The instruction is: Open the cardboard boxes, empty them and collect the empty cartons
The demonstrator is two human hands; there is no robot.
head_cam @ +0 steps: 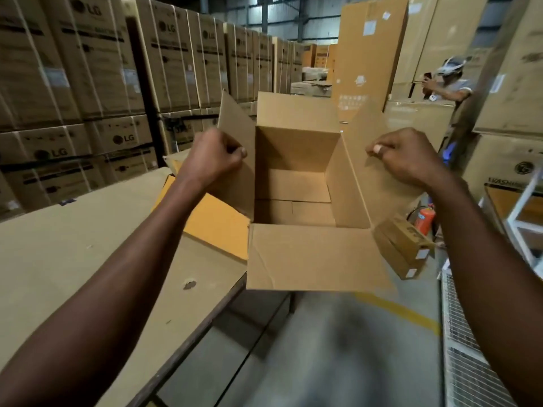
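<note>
At frame centre, an empty box hangs over the floor past the tabletop. The left hand and right hand each have fingers pinched on a side flap, probably spreading it to check inside. Stacked cartons fill the upper left beyond.

An open cardboard box is held up over the floor, all four flaps spread and nothing seen inside. Its left flap is pinched by the left hand, its right flap by the right hand. A cardboard-covered table lies to the left, a yellow carton resting on it. A small box and a red fire extinguisher are seen at right.
</note>
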